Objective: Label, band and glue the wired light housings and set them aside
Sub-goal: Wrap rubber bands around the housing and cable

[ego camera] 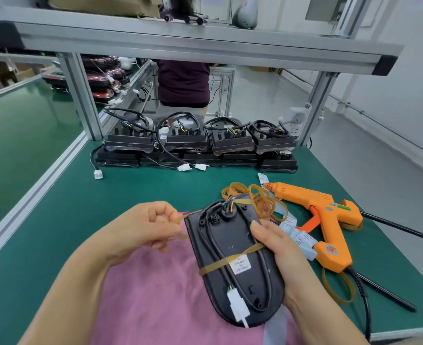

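While the light housing (232, 265) is held over a pink cloth (155, 295) on the bench (135, 188), the right hand (277, 247) grips its right edge and the left hand (153, 225) pinches a rubber band (181, 217) at its far-left corner, a glue gun (324, 215) lying to the right.

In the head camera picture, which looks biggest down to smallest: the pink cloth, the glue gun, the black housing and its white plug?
1. pink cloth
2. housing and glue gun: they look alike, and the housing is nearer, so I won't rank them
3. white plug
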